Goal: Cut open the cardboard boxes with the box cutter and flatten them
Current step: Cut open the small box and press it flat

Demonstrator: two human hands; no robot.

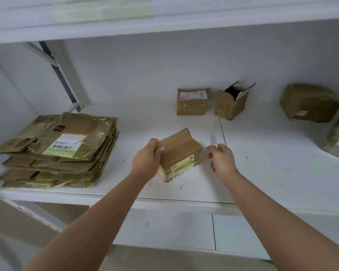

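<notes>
Box (179, 153) gripped in your L hand (147, 160), cutter (213, 141) in R hand (222, 160): slit tape shallow, blade away from fingers.

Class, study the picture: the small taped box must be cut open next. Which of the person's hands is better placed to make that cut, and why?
The right hand: it grips the box cutter, blade out, beside the small taped box. The left hand grips the box's left end, steadying it.
</notes>
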